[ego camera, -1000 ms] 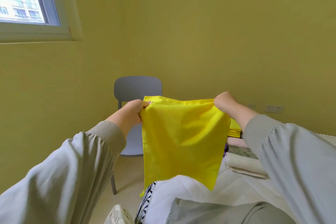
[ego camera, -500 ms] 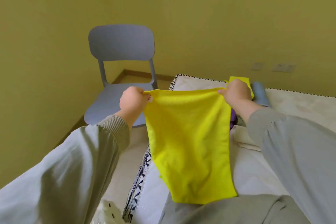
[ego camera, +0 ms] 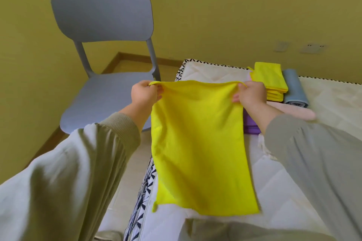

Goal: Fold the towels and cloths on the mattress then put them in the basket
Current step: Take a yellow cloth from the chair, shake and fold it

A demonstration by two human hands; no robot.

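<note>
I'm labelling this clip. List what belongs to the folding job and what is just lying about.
Job: yellow cloth, pinched by left hand and right hand; folded yellow stack; blue roll; pink towel; purple cloth; mattress.
Lying about: grey chair; wall sockets.

The light is bright, soft and even, and no hard shadow falls anywhere. The cloth (ego camera: 199, 143) shows only gentle shading in its folds, without glare. The left sleeve (ego camera: 58, 182) looks paler than the right sleeve (ego camera: 323, 162). The wide lens bends the picture: the chair (ego camera: 101, 11) bulges at upper left, the mattress (ego camera: 215, 72) edge curves, and both sleeves swell at the lower corners. The sockets (ego camera: 313, 47) at upper right are soft and blurred.
</note>
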